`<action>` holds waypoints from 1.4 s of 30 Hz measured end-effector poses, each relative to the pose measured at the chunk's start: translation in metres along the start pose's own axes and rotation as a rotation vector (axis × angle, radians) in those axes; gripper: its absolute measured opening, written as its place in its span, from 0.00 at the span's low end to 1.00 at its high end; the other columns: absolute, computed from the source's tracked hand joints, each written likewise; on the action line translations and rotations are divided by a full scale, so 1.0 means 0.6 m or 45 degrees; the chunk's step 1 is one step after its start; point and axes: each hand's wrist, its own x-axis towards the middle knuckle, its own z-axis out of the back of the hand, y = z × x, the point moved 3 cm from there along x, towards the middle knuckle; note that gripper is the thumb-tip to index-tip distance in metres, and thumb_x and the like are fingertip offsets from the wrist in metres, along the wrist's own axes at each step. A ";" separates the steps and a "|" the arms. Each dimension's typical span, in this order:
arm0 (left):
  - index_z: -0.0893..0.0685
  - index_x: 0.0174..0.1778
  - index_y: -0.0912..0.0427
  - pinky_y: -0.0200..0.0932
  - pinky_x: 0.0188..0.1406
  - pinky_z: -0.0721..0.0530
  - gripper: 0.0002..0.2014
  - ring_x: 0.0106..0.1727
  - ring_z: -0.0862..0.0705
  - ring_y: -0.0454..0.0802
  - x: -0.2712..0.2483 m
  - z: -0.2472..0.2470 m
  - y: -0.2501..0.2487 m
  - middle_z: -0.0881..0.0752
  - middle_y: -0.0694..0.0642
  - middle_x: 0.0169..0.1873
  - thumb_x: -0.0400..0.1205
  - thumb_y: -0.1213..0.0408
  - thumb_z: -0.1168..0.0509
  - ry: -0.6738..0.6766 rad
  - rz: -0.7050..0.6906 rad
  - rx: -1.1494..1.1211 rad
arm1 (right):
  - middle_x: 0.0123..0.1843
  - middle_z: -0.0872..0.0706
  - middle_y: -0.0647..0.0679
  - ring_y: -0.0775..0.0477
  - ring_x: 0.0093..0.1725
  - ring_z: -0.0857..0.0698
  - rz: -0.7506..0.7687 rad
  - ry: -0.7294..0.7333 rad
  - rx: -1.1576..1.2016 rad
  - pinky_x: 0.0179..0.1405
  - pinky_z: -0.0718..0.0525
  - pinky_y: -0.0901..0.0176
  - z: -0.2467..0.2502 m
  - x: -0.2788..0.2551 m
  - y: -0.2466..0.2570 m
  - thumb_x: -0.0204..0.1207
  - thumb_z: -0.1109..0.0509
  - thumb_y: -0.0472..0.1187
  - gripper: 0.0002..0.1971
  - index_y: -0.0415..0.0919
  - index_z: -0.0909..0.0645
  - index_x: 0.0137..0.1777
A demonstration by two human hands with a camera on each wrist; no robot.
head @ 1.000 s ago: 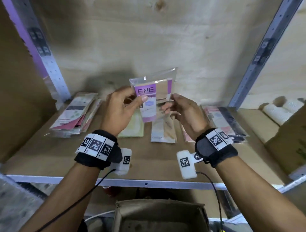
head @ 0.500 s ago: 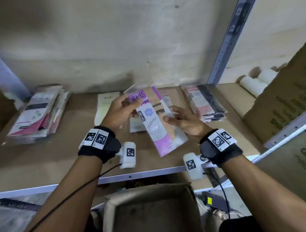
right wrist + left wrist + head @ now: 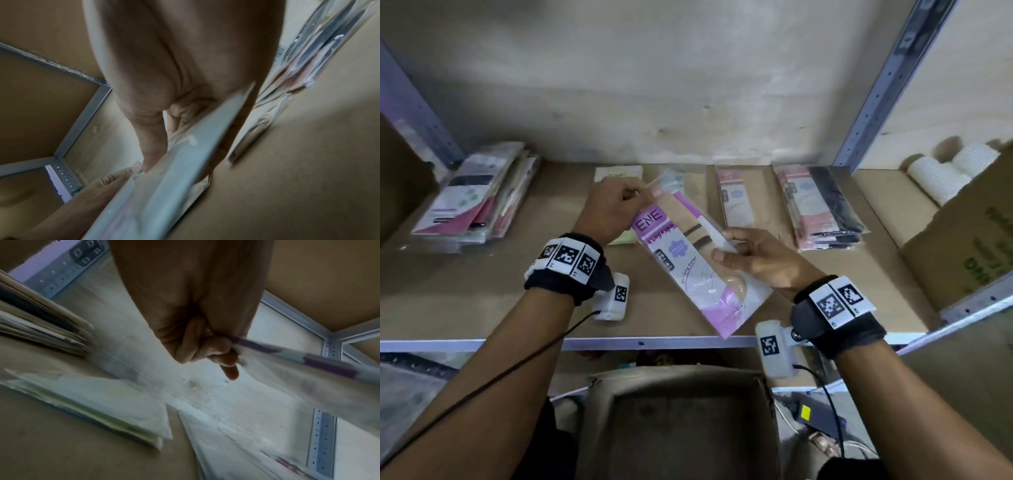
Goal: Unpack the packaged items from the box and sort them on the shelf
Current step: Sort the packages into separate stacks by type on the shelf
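A purple and white stocking packet (image 3: 688, 260) in clear plastic hangs slanted above the wooden shelf (image 3: 482, 301). My left hand (image 3: 616, 205) pinches its top corner with curled fingers (image 3: 216, 352). My right hand (image 3: 753, 253) grips its right edge, thumb on top, fingers underneath. In the right wrist view the packet (image 3: 174, 170) runs edge-on past the thumb. The open cardboard box (image 3: 681, 425) stands below the shelf's front edge; its inside is dark.
Sorted packets lie on the shelf: a stack at the far left (image 3: 479, 198), a pale green one (image 3: 619, 174), a pink one (image 3: 732, 195) and a pink and black stack (image 3: 822, 205). A grey upright post (image 3: 887, 89) stands right. Beyond it are white cups (image 3: 948, 171) and a big carton (image 3: 969, 246).
The packet has tipped from upright to slanted and come lower and nearer the shelf's front. My right hand has taken hold of its edge. The view has shifted left.
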 end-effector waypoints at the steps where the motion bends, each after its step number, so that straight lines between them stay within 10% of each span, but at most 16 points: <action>1: 0.14 0.30 0.45 0.30 0.20 0.25 0.14 0.19 0.21 0.35 0.001 0.003 0.002 0.16 0.42 0.20 0.80 0.46 0.28 -0.020 -0.004 -0.006 | 0.62 0.12 0.32 0.31 0.64 0.13 -0.004 -0.014 0.009 0.70 0.20 0.34 -0.003 0.001 -0.001 0.79 0.27 0.32 0.17 0.31 0.18 0.67; 8: 0.19 0.24 0.53 0.31 0.23 0.28 0.27 0.18 0.26 0.39 -0.005 0.031 -0.001 0.20 0.42 0.17 0.83 0.39 0.37 -0.108 -0.081 0.306 | 0.58 0.11 0.31 0.28 0.60 0.13 0.030 0.008 -0.012 0.67 0.19 0.29 0.006 0.002 -0.004 0.78 0.26 0.34 0.14 0.30 0.16 0.62; 14: 0.14 0.32 0.57 0.31 0.16 0.39 0.24 0.17 0.37 0.42 -0.006 0.027 0.013 0.31 0.46 0.17 0.80 0.38 0.32 0.097 0.169 -0.227 | 0.54 0.08 0.37 0.41 0.53 0.09 0.022 0.031 -0.010 0.62 0.12 0.45 0.004 0.001 -0.006 0.77 0.23 0.36 0.09 0.37 0.12 0.56; 20: 0.26 0.25 0.54 0.34 0.17 0.35 0.26 0.17 0.34 0.44 -0.015 0.036 0.022 0.30 0.50 0.17 0.84 0.40 0.36 0.131 0.188 -0.161 | 0.56 0.11 0.26 0.26 0.55 0.11 0.035 0.042 -0.037 0.64 0.19 0.32 0.002 0.003 -0.009 0.76 0.22 0.39 0.14 0.33 0.14 0.58; 26: 0.30 0.19 0.54 0.33 0.18 0.34 0.30 0.16 0.36 0.45 -0.032 0.044 0.020 0.32 0.50 0.14 0.84 0.41 0.35 0.171 0.257 -0.300 | 0.50 0.06 0.44 0.49 0.48 0.08 0.013 0.121 0.012 0.51 0.12 0.57 -0.009 0.000 -0.012 0.76 0.22 0.39 0.06 0.49 0.10 0.50; 34: 0.29 0.21 0.54 0.37 0.20 0.29 0.28 0.15 0.34 0.47 -0.031 0.040 0.012 0.33 0.54 0.14 0.87 0.48 0.37 0.217 0.407 -0.738 | 0.42 0.07 0.52 0.56 0.42 0.09 0.066 0.137 0.078 0.42 0.15 0.69 -0.016 0.009 -0.001 0.78 0.26 0.31 0.08 0.47 0.12 0.46; 39: 0.18 0.31 0.57 0.34 0.17 0.28 0.31 0.19 0.27 0.43 -0.018 0.051 0.033 0.24 0.50 0.21 0.84 0.33 0.44 -0.086 0.629 -1.005 | 0.50 0.08 0.44 0.48 0.49 0.09 0.051 0.053 0.079 0.51 0.14 0.61 -0.014 0.021 0.004 0.78 0.26 0.34 0.05 0.40 0.12 0.52; 42: 0.10 0.44 0.61 0.40 0.32 0.13 0.37 0.31 0.13 0.50 -0.016 0.054 0.041 0.11 0.57 0.34 0.79 0.27 0.44 0.070 0.735 -1.098 | 0.56 0.09 0.35 0.34 0.57 0.10 -0.008 -0.116 0.130 0.60 0.15 0.43 -0.010 0.037 0.002 0.78 0.25 0.40 0.12 0.34 0.14 0.57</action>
